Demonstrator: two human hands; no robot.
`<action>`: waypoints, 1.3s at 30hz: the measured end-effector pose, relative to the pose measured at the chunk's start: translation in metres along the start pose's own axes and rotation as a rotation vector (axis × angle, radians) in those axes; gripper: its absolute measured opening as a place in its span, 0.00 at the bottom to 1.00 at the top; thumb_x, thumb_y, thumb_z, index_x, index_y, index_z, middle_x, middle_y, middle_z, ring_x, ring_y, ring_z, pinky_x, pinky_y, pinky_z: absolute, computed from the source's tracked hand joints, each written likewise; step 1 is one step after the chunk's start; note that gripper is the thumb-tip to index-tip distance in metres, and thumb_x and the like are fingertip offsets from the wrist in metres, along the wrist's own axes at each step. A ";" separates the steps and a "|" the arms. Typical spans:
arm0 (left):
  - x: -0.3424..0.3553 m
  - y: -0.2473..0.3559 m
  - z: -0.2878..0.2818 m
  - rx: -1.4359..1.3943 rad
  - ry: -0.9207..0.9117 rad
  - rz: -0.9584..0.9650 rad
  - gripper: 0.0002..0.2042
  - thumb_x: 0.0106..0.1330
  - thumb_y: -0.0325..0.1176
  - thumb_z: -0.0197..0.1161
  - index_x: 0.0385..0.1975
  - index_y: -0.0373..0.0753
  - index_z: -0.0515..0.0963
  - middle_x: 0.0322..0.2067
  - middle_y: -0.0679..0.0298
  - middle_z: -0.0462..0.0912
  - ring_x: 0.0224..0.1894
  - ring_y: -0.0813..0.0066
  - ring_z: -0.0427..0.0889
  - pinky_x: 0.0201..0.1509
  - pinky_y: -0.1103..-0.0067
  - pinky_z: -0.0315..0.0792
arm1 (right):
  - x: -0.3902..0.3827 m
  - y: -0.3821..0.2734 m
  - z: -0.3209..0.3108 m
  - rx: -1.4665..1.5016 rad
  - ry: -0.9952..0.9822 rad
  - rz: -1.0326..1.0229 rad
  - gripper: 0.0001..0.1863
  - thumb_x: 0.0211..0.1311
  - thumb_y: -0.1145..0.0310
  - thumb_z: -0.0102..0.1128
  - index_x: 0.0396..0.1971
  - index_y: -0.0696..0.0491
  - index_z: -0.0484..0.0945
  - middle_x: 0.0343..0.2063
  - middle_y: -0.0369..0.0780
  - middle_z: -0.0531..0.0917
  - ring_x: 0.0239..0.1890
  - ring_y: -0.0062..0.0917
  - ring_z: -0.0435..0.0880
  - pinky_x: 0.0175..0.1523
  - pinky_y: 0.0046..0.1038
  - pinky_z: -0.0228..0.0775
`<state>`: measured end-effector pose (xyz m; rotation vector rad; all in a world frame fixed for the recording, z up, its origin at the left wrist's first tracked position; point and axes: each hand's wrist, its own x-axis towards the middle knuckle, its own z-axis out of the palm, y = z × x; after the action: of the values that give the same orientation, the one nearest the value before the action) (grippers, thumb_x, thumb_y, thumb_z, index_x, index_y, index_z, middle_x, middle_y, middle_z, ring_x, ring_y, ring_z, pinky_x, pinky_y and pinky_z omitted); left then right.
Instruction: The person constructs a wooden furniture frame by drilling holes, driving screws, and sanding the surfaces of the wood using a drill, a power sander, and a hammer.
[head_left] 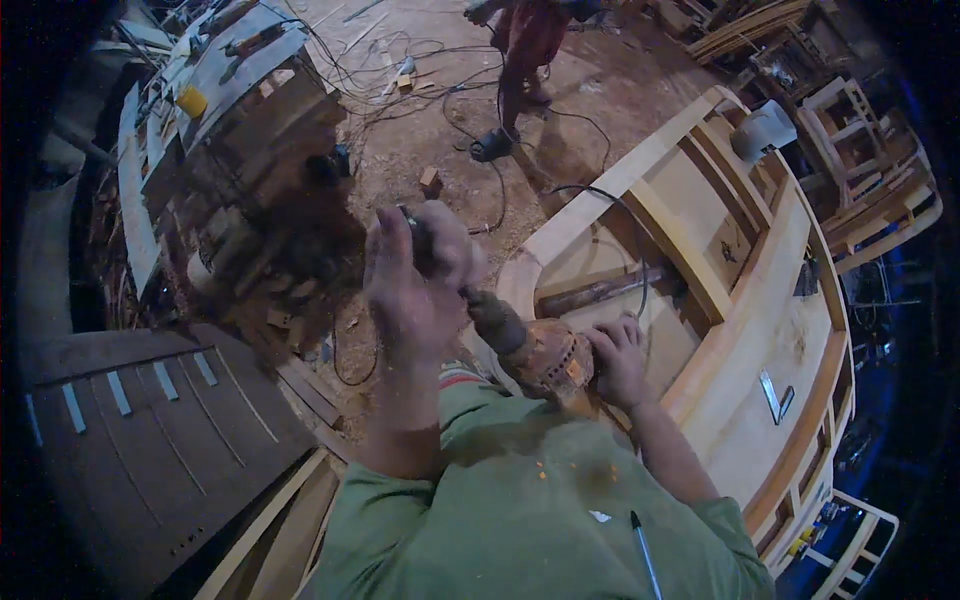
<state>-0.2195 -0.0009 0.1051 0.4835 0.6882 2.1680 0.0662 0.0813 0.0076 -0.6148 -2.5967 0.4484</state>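
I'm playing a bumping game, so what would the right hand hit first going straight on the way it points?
Likely the worn orange, rounded power tool; the right hand seems to touch it, though depth is unclear.

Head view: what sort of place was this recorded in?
Most likely a woodworking or furniture workshop: a large pale wooden frame stands at the right, the person's right hand is on an orange, drill-like power tool, and wood scraps litter the floor.
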 end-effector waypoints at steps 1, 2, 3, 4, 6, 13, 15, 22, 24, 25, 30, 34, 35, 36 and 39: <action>0.006 0.001 -0.005 -0.198 -0.016 0.014 0.18 0.74 0.46 0.48 0.23 0.44 0.72 0.15 0.71 0.65 0.15 0.80 0.63 0.20 0.81 0.61 | 0.008 -0.008 -0.015 -0.083 -0.235 0.086 0.32 0.41 0.70 0.69 0.52 0.49 0.72 0.45 0.42 0.74 0.50 0.41 0.73 0.58 0.47 0.63; 0.004 0.001 -0.003 -0.194 -0.009 0.021 0.18 0.74 0.46 0.48 0.23 0.44 0.72 0.15 0.71 0.65 0.15 0.80 0.63 0.20 0.81 0.61 | 0.017 -0.014 -0.030 -0.161 -0.470 0.162 0.37 0.42 0.70 0.69 0.58 0.51 0.69 0.50 0.44 0.73 0.54 0.43 0.71 0.61 0.47 0.62; 0.001 0.006 0.002 -0.149 -0.020 0.013 0.18 0.74 0.45 0.50 0.20 0.44 0.67 0.14 0.72 0.60 0.14 0.81 0.59 0.18 0.80 0.57 | 0.029 -0.021 -0.042 -0.157 -0.474 0.158 0.37 0.42 0.70 0.69 0.58 0.51 0.69 0.50 0.44 0.73 0.54 0.43 0.71 0.61 0.47 0.62; -0.002 0.010 0.005 -0.111 -0.032 -0.003 0.20 0.73 0.43 0.52 0.17 0.43 0.63 0.12 0.73 0.56 0.12 0.83 0.55 0.16 0.79 0.53 | 0.040 -0.030 -0.052 0.175 -0.412 0.132 0.40 0.44 0.70 0.69 0.62 0.53 0.65 0.55 0.45 0.70 0.58 0.45 0.68 0.62 0.45 0.62; -0.010 0.015 0.016 -0.079 -0.038 -0.003 0.19 0.72 0.40 0.54 0.17 0.43 0.63 0.12 0.73 0.56 0.12 0.83 0.55 0.16 0.79 0.52 | 0.068 -0.057 -0.071 0.582 -0.320 0.104 0.43 0.47 0.69 0.70 0.65 0.55 0.60 0.60 0.49 0.67 0.63 0.45 0.65 0.63 0.42 0.61; -0.031 0.020 0.035 -0.200 -0.087 -0.057 0.17 0.69 0.27 0.56 0.16 0.41 0.64 0.11 0.71 0.62 0.13 0.82 0.60 0.16 0.79 0.54 | 0.116 -0.118 -0.045 0.869 -0.602 0.340 0.27 0.51 0.67 0.70 0.52 0.55 0.70 0.38 0.45 0.79 0.41 0.35 0.78 0.48 0.33 0.70; -0.032 0.017 0.028 -0.111 -0.175 -0.013 0.07 0.71 0.28 0.52 0.29 0.46 0.72 0.12 0.72 0.58 0.13 0.82 0.56 0.16 0.79 0.53 | 0.120 -0.114 -0.049 0.909 -0.591 0.259 0.24 0.51 0.68 0.70 0.47 0.55 0.71 0.34 0.42 0.78 0.37 0.32 0.77 0.44 0.32 0.69; -0.044 0.023 0.048 -0.060 -0.101 -0.011 0.10 0.70 0.27 0.53 0.24 0.40 0.71 0.13 0.71 0.63 0.14 0.83 0.60 0.18 0.81 0.56 | 0.112 -0.110 -0.044 0.955 -0.496 0.129 0.21 0.51 0.68 0.72 0.43 0.54 0.72 0.30 0.37 0.75 0.33 0.24 0.72 0.41 0.28 0.67; -0.043 0.022 0.048 0.039 -0.057 -0.006 0.13 0.70 0.26 0.53 0.20 0.40 0.67 0.13 0.72 0.59 0.14 0.83 0.57 0.18 0.81 0.54 | 0.113 -0.122 -0.046 0.943 -0.484 0.220 0.22 0.50 0.66 0.73 0.43 0.54 0.72 0.31 0.37 0.75 0.35 0.25 0.73 0.42 0.29 0.68; -0.043 0.022 0.045 0.134 -0.064 0.021 0.12 0.70 0.27 0.51 0.22 0.45 0.66 0.14 0.74 0.53 0.14 0.82 0.52 0.18 0.81 0.51 | 0.114 -0.126 -0.047 0.937 -0.467 0.310 0.24 0.50 0.65 0.74 0.44 0.54 0.73 0.31 0.38 0.76 0.36 0.26 0.74 0.43 0.30 0.68; -0.032 0.019 0.032 0.057 0.079 -0.006 0.16 0.70 0.30 0.54 0.18 0.46 0.63 0.14 0.74 0.53 0.14 0.83 0.51 0.16 0.81 0.49 | 0.105 -0.104 -0.039 0.797 -0.396 0.197 0.35 0.48 0.61 0.75 0.55 0.54 0.69 0.45 0.45 0.76 0.50 0.36 0.74 0.55 0.35 0.67; -0.018 0.022 0.002 -0.068 0.249 -0.071 0.16 0.68 0.32 0.57 0.16 0.46 0.64 0.11 0.76 0.55 0.13 0.84 0.53 0.17 0.80 0.50 | 0.089 -0.055 -0.054 0.523 -0.401 0.010 0.44 0.48 0.60 0.74 0.64 0.53 0.60 0.56 0.49 0.71 0.59 0.43 0.69 0.63 0.38 0.61; -0.014 0.021 -0.008 -0.075 0.242 -0.074 0.16 0.68 0.32 0.57 0.16 0.46 0.64 0.11 0.76 0.55 0.13 0.84 0.53 0.17 0.80 0.50 | 0.085 -0.042 -0.060 0.401 -0.471 -0.059 0.45 0.47 0.64 0.72 0.66 0.52 0.58 0.56 0.49 0.71 0.60 0.43 0.69 0.65 0.42 0.59; -0.008 0.019 -0.020 -0.067 0.247 -0.080 0.16 0.68 0.33 0.57 0.16 0.46 0.63 0.12 0.76 0.55 0.13 0.84 0.54 0.18 0.80 0.51 | 0.075 -0.027 -0.063 0.392 -0.467 -0.055 0.45 0.47 0.64 0.72 0.66 0.52 0.58 0.56 0.49 0.71 0.60 0.43 0.69 0.65 0.42 0.59; 0.009 0.007 -0.045 -0.071 0.237 -0.109 0.16 0.69 0.35 0.56 0.17 0.47 0.63 0.14 0.75 0.56 0.15 0.85 0.55 0.19 0.81 0.53 | 0.049 -0.003 -0.062 0.016 -0.789 -0.032 0.42 0.45 0.70 0.69 0.64 0.49 0.62 0.55 0.47 0.73 0.59 0.41 0.70 0.64 0.42 0.59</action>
<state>-0.2535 -0.0120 0.0758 0.1495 0.7440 2.1578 0.0553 0.1149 0.0779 -0.4419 -3.3238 0.8346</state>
